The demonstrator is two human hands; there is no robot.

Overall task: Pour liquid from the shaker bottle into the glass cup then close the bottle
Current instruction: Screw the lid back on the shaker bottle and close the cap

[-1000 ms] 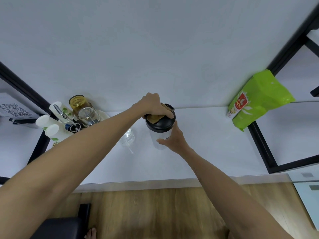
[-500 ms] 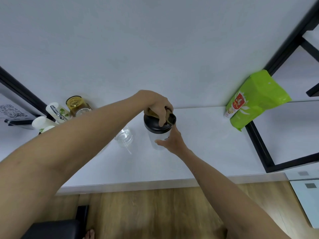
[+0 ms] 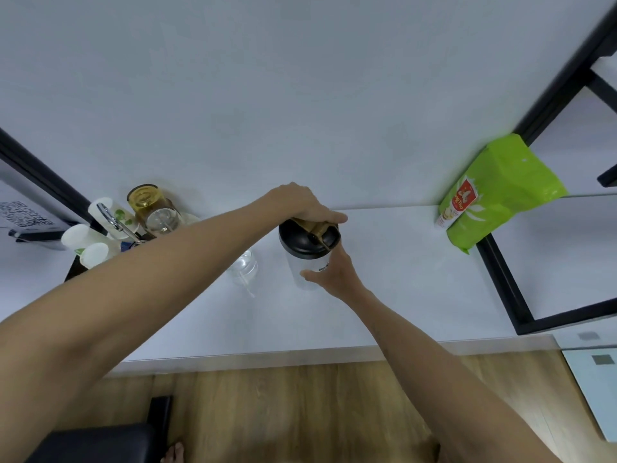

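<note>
The shaker bottle stands upright on the white counter, a clear body under a black lid with a gold flip cap. My left hand rests on top of the lid, fingers curled over the gold cap. My right hand grips the clear body from the right side. The glass cup stands just left of the bottle, partly hidden behind my left forearm, apart from the bottle.
A cluster of paper cups, a metal utensil, an amber jar and an upturned glass stands at the back left. A green packet leans on a black frame at the right. Wooden floor lies below the counter's edge.
My left hand has shifted over the lid, from covering the cap to gripping its far side with the gold cap showing below the fingers. The bottle and my right hand stayed in place.
</note>
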